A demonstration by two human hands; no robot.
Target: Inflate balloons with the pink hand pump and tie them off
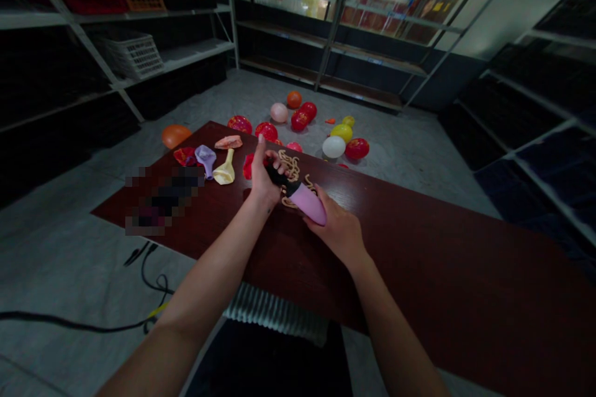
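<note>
Over the table, my right hand (342, 229) wraps the rounded pink end of a pink-and-black elongated object (309, 203); its exact kind I cannot make out. The fingers of my left hand (266, 180) curl around its black end, with the thumb pointing up. Beneath and behind the object lie several tan, curly, string-like pieces (289, 163). Left of my left hand, a red deflated balloon (248, 166) is partly hidden. Farther left are a cream balloon (224, 169), a lilac balloon (205, 159), a peach balloon (228, 142) and a red balloon (184, 156), all limp.
The dark red-brown table (419, 248) spans the view, with a blurred-out item (165, 198) on its left. Inflated balloons lie on the floor beyond, including a white balloon (334, 147). Metal shelves (328, 43) line the walls. A black cable (69, 322) runs along the floor at left.
</note>
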